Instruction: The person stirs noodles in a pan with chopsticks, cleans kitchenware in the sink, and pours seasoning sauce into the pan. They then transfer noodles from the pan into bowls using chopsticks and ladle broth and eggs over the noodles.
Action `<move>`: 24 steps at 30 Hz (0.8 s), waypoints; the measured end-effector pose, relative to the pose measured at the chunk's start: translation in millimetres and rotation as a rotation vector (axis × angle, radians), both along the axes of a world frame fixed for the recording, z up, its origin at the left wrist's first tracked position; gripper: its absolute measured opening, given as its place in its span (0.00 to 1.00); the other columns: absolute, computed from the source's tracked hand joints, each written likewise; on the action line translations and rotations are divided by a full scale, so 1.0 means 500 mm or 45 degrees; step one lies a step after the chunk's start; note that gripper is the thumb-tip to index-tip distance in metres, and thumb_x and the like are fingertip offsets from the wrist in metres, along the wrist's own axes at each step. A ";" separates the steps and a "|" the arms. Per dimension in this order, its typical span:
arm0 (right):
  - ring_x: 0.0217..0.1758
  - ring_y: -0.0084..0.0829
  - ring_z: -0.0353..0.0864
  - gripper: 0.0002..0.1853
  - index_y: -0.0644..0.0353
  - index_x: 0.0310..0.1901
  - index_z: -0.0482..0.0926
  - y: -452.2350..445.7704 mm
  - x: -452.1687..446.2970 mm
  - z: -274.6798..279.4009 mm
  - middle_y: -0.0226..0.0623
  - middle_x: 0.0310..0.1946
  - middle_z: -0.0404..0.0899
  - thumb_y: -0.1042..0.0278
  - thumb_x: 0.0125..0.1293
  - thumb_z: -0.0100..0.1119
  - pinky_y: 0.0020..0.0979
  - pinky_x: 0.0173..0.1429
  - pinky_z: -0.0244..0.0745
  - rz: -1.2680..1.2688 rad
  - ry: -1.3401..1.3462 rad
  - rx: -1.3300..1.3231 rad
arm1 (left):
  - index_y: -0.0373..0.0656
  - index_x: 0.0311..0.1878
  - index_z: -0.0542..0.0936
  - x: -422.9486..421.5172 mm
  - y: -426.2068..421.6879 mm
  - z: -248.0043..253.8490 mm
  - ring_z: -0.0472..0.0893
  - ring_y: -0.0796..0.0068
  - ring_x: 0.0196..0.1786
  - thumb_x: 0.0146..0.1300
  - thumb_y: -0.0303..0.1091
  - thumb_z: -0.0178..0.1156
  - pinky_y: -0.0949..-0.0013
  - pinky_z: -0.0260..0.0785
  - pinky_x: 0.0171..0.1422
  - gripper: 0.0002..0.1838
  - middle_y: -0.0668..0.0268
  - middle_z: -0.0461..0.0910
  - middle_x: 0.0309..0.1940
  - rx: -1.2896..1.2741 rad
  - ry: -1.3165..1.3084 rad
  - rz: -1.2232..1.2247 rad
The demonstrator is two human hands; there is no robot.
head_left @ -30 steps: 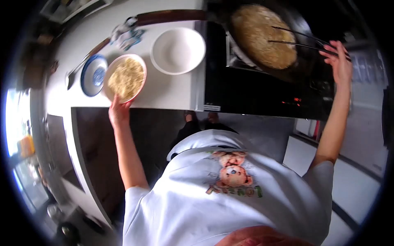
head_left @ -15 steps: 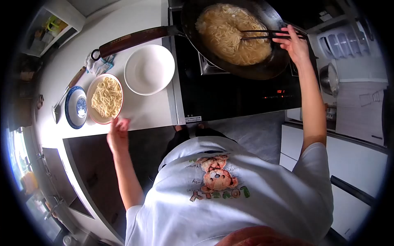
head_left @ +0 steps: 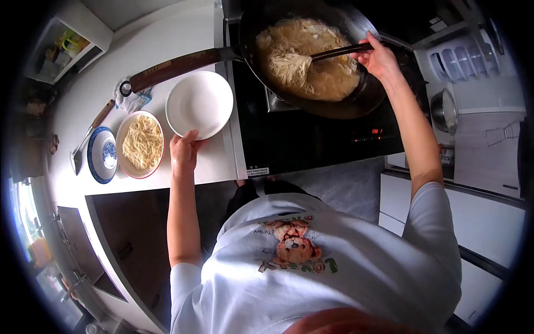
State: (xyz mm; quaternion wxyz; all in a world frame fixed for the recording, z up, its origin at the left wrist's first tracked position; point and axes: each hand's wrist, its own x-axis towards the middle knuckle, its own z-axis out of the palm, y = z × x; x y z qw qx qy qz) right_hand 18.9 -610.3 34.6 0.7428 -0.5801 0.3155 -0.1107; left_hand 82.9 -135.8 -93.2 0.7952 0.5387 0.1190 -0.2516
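My right hand [head_left: 378, 58] is closed around a pair of dark chopsticks [head_left: 336, 52]. Their tips pinch a clump of noodles [head_left: 292, 68] in the brothy wok [head_left: 359, 106] on the stove. At the near rim of a white bowl [head_left: 199, 103], my left hand [head_left: 185, 149] grips the edge with thumb and fingers. That bowl has nothing in it. Just left of it stands a red-rimmed bowl [head_left: 162, 158] filled with noodles [head_left: 143, 142]. A blue-and-white bowl [head_left: 94, 146] sits beside that one.
The wok's long wooden handle [head_left: 178, 69] reaches left over the counter [head_left: 214, 161]. A ladle [head_left: 92, 127] and a cloth [head_left: 133, 101] lie at the left. Right of the black stove [head_left: 317, 136] is a metal bowl [head_left: 444, 110].
My left hand has moved right from the noodle bowl and taken hold of the white bowl's rim. The chopsticks have closed on noodles and shifted left in the wok.
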 end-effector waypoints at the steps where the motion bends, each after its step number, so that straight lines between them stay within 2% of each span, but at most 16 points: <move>1: 0.26 0.37 0.80 0.18 0.65 0.35 0.69 0.000 0.003 -0.001 0.51 0.27 0.76 0.54 0.61 0.52 0.22 0.22 0.73 -0.001 0.020 0.026 | 0.30 0.45 0.68 0.005 0.002 -0.010 0.79 0.65 0.35 0.53 0.22 0.51 0.67 0.77 0.38 0.15 0.56 0.75 0.36 0.003 -0.004 0.012; 4: 0.25 0.36 0.80 0.17 0.63 0.33 0.70 -0.002 0.008 -0.009 0.50 0.27 0.76 0.54 0.60 0.53 0.22 0.22 0.73 0.009 0.015 0.099 | 0.30 0.45 0.68 -0.016 -0.005 0.019 0.79 0.66 0.33 0.49 0.19 0.50 0.68 0.76 0.36 0.16 0.56 0.75 0.35 0.015 0.007 0.085; 7: 0.25 0.35 0.80 0.17 0.62 0.33 0.70 0.001 0.017 -0.008 0.49 0.26 0.76 0.54 0.59 0.54 0.21 0.22 0.73 0.028 0.001 0.188 | 0.31 0.44 0.69 -0.029 0.015 0.031 0.79 0.68 0.31 0.48 0.20 0.50 0.70 0.75 0.33 0.16 0.58 0.75 0.34 0.030 -0.012 0.030; 10: 0.25 0.36 0.79 0.16 0.62 0.33 0.69 0.017 0.023 -0.006 0.48 0.24 0.74 0.54 0.60 0.54 0.20 0.22 0.72 0.005 0.006 0.237 | 0.32 0.43 0.70 -0.050 0.013 0.088 0.79 0.70 0.29 0.48 0.21 0.51 0.73 0.74 0.30 0.15 0.60 0.76 0.32 -0.032 -0.055 0.008; 16: 0.26 0.37 0.79 0.15 0.62 0.31 0.70 0.041 0.020 -0.001 0.48 0.24 0.74 0.56 0.60 0.54 0.21 0.20 0.72 -0.082 -0.068 0.320 | 0.34 0.42 0.71 -0.080 0.037 0.148 0.77 0.75 0.27 0.46 0.25 0.52 0.76 0.70 0.26 0.16 0.63 0.76 0.30 0.072 -0.141 -0.103; 20: 0.26 0.38 0.79 0.15 0.63 0.27 0.73 0.003 0.011 -0.015 0.50 0.26 0.77 0.58 0.58 0.56 0.22 0.22 0.75 0.038 -0.199 0.505 | 0.33 0.42 0.71 -0.092 0.051 0.185 0.75 0.76 0.27 0.46 0.26 0.51 0.76 0.68 0.24 0.17 0.63 0.75 0.29 0.164 -0.163 -0.011; 24: 0.32 0.40 0.79 0.14 0.63 0.29 0.72 0.001 -0.013 0.011 0.49 0.29 0.77 0.59 0.62 0.51 0.23 0.25 0.75 -0.036 -0.287 0.539 | 0.33 0.41 0.71 -0.082 0.052 0.194 0.75 0.76 0.26 0.46 0.30 0.52 0.76 0.66 0.23 0.16 0.63 0.75 0.29 0.092 -0.096 -0.075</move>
